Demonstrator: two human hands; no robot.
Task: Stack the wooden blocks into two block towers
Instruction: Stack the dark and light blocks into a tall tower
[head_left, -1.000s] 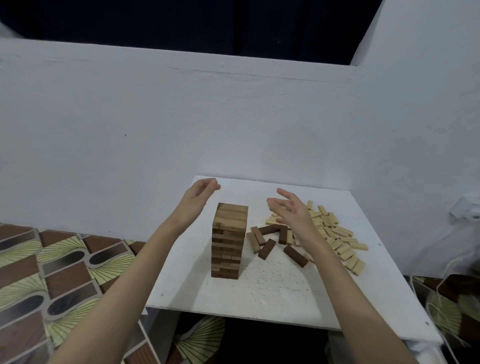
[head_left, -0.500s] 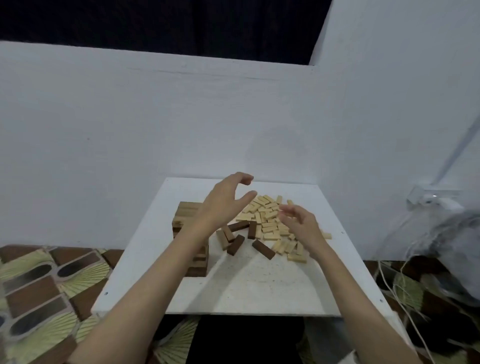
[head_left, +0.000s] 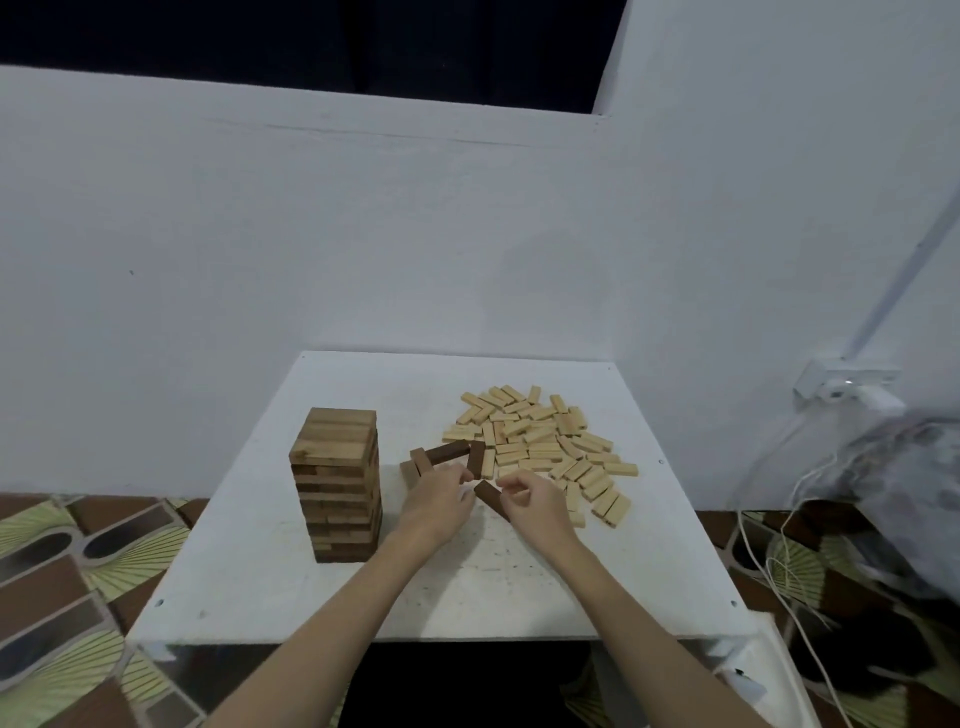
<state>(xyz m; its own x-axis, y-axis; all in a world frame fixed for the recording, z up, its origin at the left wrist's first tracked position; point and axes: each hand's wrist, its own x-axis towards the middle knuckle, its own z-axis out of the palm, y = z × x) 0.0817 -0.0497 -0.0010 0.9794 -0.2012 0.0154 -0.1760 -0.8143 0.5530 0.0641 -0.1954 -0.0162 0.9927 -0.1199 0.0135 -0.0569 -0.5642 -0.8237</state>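
Note:
A tall tower of brown wooden blocks (head_left: 335, 483) stands on the left half of the white table (head_left: 467, 597). A heap of several light blocks (head_left: 540, 447) lies at the right rear. A few dark and tan blocks (head_left: 447, 453) lie between tower and heap. My left hand (head_left: 436, 506) rests palm down over the near tan blocks, fingers curved; what is under it is hidden. My right hand (head_left: 537, 504) is curled around the near end of a dark block (head_left: 488, 496) lying between both hands.
White walls close the table off at the back and right. A wall socket (head_left: 841, 387) with white cables (head_left: 779, 561) is at the right, next to a grey bundle (head_left: 914, 499). Patterned floor tiles (head_left: 67, 582) show to the left.
Both hands have dropped from above the tower and heap down to the loose dark blocks in the middle. The right hand's fingers have curled onto a dark block. The view has shifted.

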